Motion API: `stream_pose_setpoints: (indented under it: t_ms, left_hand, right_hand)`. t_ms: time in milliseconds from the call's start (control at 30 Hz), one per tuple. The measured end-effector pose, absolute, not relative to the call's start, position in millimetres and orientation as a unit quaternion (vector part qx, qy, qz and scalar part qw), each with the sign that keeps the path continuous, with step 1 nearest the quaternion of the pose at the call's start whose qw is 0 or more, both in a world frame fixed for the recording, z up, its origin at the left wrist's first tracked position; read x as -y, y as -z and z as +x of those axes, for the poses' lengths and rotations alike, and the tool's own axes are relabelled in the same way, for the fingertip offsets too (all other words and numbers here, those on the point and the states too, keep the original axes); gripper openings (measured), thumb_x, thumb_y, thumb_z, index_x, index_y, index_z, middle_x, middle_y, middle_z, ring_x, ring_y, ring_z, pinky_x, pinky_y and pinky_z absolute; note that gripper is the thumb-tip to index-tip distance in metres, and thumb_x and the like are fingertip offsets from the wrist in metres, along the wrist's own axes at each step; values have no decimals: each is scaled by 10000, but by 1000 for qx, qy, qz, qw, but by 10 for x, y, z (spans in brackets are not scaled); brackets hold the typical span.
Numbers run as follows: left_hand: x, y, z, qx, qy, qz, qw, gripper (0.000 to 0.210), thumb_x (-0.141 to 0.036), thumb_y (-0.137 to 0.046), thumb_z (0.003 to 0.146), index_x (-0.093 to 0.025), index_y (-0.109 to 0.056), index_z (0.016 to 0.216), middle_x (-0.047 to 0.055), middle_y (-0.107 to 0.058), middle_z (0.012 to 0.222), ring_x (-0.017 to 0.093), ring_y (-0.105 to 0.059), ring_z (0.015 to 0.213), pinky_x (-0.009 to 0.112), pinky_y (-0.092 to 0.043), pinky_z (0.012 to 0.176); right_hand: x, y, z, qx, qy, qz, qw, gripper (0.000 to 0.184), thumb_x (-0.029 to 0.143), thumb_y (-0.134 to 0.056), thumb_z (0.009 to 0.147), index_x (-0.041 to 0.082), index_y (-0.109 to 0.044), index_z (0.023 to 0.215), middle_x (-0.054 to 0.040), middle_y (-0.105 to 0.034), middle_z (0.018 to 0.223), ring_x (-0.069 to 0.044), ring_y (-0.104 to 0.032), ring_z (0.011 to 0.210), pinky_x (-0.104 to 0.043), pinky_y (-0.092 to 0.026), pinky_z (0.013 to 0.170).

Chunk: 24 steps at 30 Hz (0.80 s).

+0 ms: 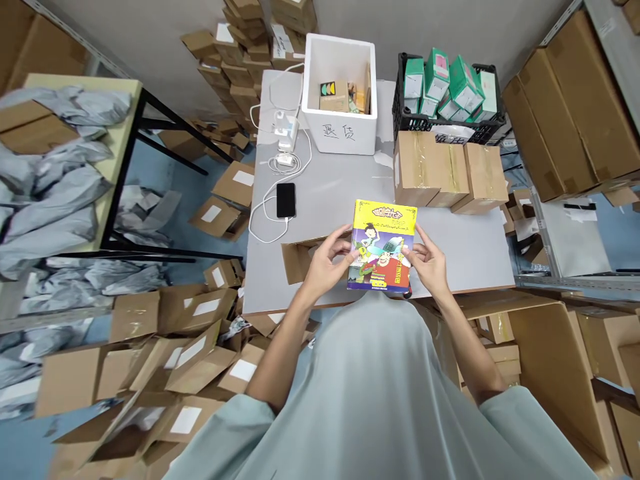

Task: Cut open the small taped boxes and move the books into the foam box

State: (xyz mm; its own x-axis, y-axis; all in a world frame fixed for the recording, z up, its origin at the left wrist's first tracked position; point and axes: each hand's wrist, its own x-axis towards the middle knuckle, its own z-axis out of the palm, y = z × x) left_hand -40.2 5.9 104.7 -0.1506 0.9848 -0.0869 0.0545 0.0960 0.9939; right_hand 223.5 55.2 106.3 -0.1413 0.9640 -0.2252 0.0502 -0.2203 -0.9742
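Note:
A flat, book-like item (pixel 383 247) with a yellow and purple cartoon cover faces up over the near edge of the table. I cannot tell whether it is a book or a thin box. My left hand (pixel 330 259) grips its left edge, thumb on the cover and fingers behind. Its right edge is held the same way by my right hand (pixel 427 260). Partly hidden behind the left hand and the item, an opened cardboard box (pixel 296 263) lies on the table.
On the grey table (pixel 340 180) stand a white foam box (pixel 340 137) holding small packages, a black crate (pixel 410 123) of green boxes, and taped cartons (pixel 417 167). A black phone (pixel 286 200) lies among white cables. Opened cartons (pixel 200 370) crowd the floor at left; a large carton (pixel 545 373) stands right.

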Motion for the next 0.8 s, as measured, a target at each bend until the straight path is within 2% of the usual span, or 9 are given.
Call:
stream_pose_setpoints:
  t_ms: [100,167,233,333,433,533,667,800]
  left_hand:
    - [-65,-1117,-417,-587,-480,466,456,593,-721,-741,921,-203,-836,1193,88,-802,984,214,-712,870,320,-600,814]
    - [-90,-1174,-424,-594,-474,467,452,595,-752,-672,954,-203,-870,1065,97,-811,988,226,-709,858,331,-598,791]
    - [-136,-1213,-421,-586,-487,457,459,602,-748,-641,972,-201,-880,1053,88,-805,925,225,-702,816,344,-598,783]
    - [-219,-1219,-402,-560,-511,427,493,570,-689,-642,985,-183,-865,1121,80,-798,853,215,-696,734,358,-601,756]
    - [-286,-1194,-383,-555,-521,403,509,533,-615,-644,993,-156,-842,1176,84,-799,840,203,-688,689,350,-585,710]
    - [-316,-1192,-389,-560,-512,408,508,525,-591,-616,1014,-147,-837,1188,92,-807,868,210,-711,736,338,-574,714]
    - [-302,-1205,-440,-557,-499,426,509,581,-647,-566,1043,-158,-823,1223,104,-814,953,236,-741,873,328,-591,758]
    - [-255,-1123,-465,-567,-482,431,511,619,-695,-598,1029,-164,-804,1273,117,-806,1200,252,-744,1024,326,-613,849]
  right_hand:
    - [-564,-1047,2247,476,-592,-528,380,655,629,-875,842,229,-819,1357,-62,-867,1126,-258,-800,904,-389,-708,749]
    - [-590,-1029,2244,453,-611,-532,372,596,653,-875,826,211,-866,1225,-77,-873,1106,-297,-814,953,-415,-714,777]
    - [-615,-1000,2231,421,-640,-532,361,564,670,-879,807,198,-874,1116,-81,-879,1009,-298,-829,907,-401,-710,751]
    - [-613,-932,2192,380,-682,-533,327,509,687,-849,817,195,-840,947,-87,-864,846,-256,-820,712,-344,-685,627]
    - [-554,-853,2143,359,-708,-540,280,472,671,-799,853,200,-786,835,-120,-854,795,-231,-803,621,-311,-670,573]
    - [-491,-801,2107,351,-723,-536,258,464,659,-778,885,195,-782,858,-144,-866,851,-236,-829,670,-309,-689,606]
    - [-494,-812,2111,334,-732,-522,284,559,692,-840,842,181,-837,1070,-137,-884,1013,-252,-848,751,-346,-714,682]
    - [-580,-892,2149,323,-722,-516,329,716,623,-959,750,197,-815,1307,-98,-870,1188,-297,-843,1036,-396,-714,888]
